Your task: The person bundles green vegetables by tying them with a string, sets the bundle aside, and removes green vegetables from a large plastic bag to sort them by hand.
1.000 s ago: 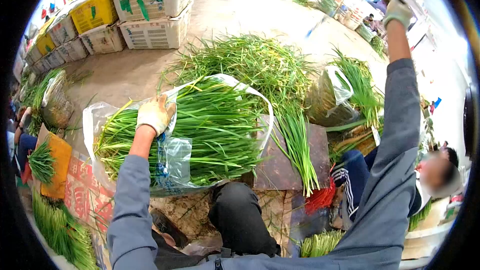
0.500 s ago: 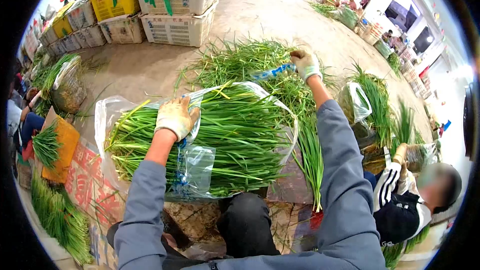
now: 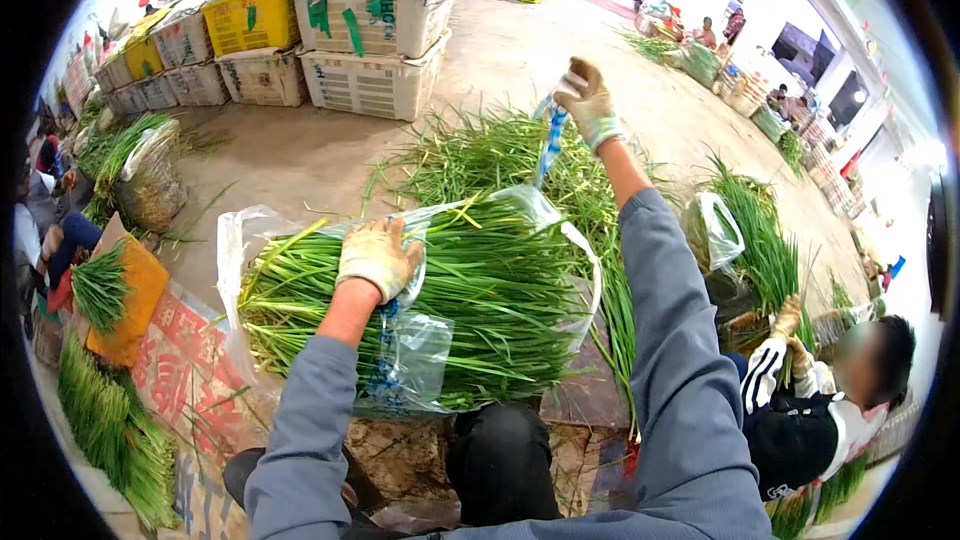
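Note:
A large bundle of long green stalks [image 3: 480, 290] lies in a clear plastic bag [image 3: 420, 350] before my knees. My left hand [image 3: 378, 258], in a pale glove, presses on the bundle and the strip of plastic crossing it, fingers partly bent. Raised beyond the bundle, my gloved right hand [image 3: 590, 105] pinches a blue-and-clear plastic strip [image 3: 550, 143] that hangs from its fingers. The strip's lower end reaches toward the bag's far edge. Loose stalks [image 3: 480, 155] are heaped on the floor behind the bag.
Stacked white crates [image 3: 370, 80] stand at the back left. On the right a co-worker [image 3: 810, 420] sits beside more stalks and a filled bag [image 3: 715, 230]. An orange board [image 3: 130, 290] and cut stalks [image 3: 110, 430] lie at the left, near other people.
My right hand came down from high on the right to above the loose heap, then rose slightly with the strip. My left hand stays on the bundle. The co-worker's hands have moved.

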